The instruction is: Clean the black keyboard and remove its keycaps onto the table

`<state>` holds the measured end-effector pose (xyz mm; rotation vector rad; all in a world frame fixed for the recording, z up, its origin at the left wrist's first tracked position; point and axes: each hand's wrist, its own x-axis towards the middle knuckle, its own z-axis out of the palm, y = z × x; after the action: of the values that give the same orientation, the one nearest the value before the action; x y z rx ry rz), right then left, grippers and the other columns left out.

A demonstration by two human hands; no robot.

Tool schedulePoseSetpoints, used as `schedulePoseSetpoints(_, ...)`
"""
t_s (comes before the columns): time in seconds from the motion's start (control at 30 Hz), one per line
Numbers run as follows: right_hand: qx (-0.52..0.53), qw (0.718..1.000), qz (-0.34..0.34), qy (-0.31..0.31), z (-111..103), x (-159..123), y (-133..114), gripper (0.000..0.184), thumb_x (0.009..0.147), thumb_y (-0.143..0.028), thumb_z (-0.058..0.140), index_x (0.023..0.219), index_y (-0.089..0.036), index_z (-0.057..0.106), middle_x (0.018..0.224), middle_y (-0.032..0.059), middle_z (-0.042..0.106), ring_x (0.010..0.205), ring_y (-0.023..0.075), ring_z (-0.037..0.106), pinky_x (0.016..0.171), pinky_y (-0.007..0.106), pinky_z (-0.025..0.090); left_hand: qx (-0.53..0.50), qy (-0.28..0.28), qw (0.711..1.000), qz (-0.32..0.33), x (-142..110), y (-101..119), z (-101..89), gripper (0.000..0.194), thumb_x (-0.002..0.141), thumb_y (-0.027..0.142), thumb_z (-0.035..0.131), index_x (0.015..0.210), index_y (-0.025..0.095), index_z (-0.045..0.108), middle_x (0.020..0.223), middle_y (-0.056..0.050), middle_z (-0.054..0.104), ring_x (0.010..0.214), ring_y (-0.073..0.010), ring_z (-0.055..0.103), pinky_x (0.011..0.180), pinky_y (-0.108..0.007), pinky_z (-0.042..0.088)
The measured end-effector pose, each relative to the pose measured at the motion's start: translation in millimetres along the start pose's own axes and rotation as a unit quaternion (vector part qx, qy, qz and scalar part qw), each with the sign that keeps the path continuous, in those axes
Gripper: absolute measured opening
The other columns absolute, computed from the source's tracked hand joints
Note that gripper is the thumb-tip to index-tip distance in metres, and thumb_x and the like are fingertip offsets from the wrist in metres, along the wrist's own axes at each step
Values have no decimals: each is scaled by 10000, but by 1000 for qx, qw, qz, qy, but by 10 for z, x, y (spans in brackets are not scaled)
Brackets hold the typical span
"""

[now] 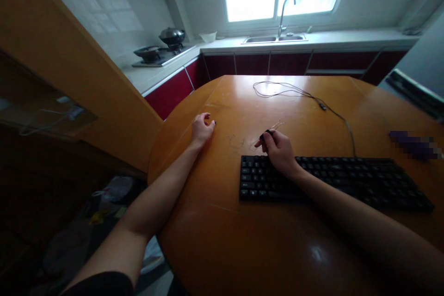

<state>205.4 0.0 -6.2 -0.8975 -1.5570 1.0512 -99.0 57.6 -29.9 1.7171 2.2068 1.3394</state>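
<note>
My left hand [203, 130] rests on the wooden table [194, 236], its fingers loosely curled and the thumb apart from the index finger. A small dark spot shows at the thumb tip, too small to name. My right hand [279, 150] is closed on a small black piece with thin wires [265, 134] that stick out at its upper right. That hand is above the top left part of a black keyboard [336, 175], and my forearm hides some of the keys. Faint thin curled lines mark the tabletop left of the right hand.
The keyboard's cable [277, 90] lies in loops at the table's far side. A purple, partly blurred thing [412, 144] lies at the right. Beyond stand a sink [260, 40], a stove [163, 58] with pans, and a counter. A wooden partition [86, 64] borders the left.
</note>
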Motion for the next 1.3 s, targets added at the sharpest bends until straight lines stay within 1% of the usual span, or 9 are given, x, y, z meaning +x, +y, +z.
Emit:
schedulePoseSetpoints(0.1,-23,1000,-9,-6,-50,2,-15,354,1005,-422,493,774,-188,623,664,34,645,561,132,524,549,281,398,-38,-8,995,90,-96,195,-39,271,859,160,635,1127,160,678,1088,-99,706,808,-170,661,719,-285,536)
schedulePoseSetpoints(0.27,-141,986,-76,-47,-120,-30,-9,279,1007,-321,493,783,-198,606,703,29,654,602,141,548,612,294,396,-111,-142,963,199,-365,535,-70,125,901,193,620,970,172,722,952,-62,728,799,-152,660,649,-243,503)
schedulePoseSetpoints(0.4,-191,969,-112,-107,-116,-68,21,241,1011,-278,464,803,-207,563,739,40,643,670,168,582,665,308,414,-160,-271,909,275,-552,694,-54,163,948,223,591,956,169,745,895,-64,718,771,-143,645,654,-246,502)
schedulePoseSetpoints(0.5,-232,949,-156,-144,-117,-77,20,225,1012,-271,448,813,-215,537,779,62,637,724,195,584,702,327,426,-172,-317,884,297,-622,749,-50,178,960,228,584,963,169,751,887,-65,715,759,-142,632,667,-257,506)
schedulePoseSetpoints(0.6,-255,937,-178,-162,-133,-70,0,214,1014,-271,435,830,-221,532,817,80,642,767,213,582,733,341,433,-174,-326,881,294,-638,768,-60,182,963,231,583,975,167,753,903,-73,720,776,-150,638,674,-266,509)
schedulePoseSetpoints(0.9,-286,925,-167,-185,-138,-55,28,214,1009,-290,457,820,-226,535,823,79,647,778,218,579,720,332,418,-171,-327,886,280,-648,799,-87,184,963,252,588,972,174,755,913,-74,730,782,-153,648,681,-274,517)
schedulePoseSetpoints(0.97,-291,929,-153,-170,-129,-59,33,209,1000,-288,471,815,-227,546,826,83,662,783,225,596,718,330,415,-176,-328,885,279,-659,810,-85,185,963,257,592,974,171,754,908,-74,730,771,-151,646,679,-273,517)
schedulePoseSetpoints(1.13,-258,956,-67,-124,-117,-58,39,246,1000,-321,490,791,-231,584,755,59,692,684,207,623,675,311,415,-175,-337,884,275,-693,830,-77,189,965,259,596,1017,163,751,894,-65,727,731,-141,631,665,-267,510)
schedulePoseSetpoints(1.3,-225,967,-45,-115,-117,-30,67,297,1000,-354,502,751,-232,608,731,51,701,674,202,630,670,306,429,-177,-355,876,274,-732,834,-61,195,975,277,604,1030,165,754,900,-65,727,736,-144,627,680,-276,510)
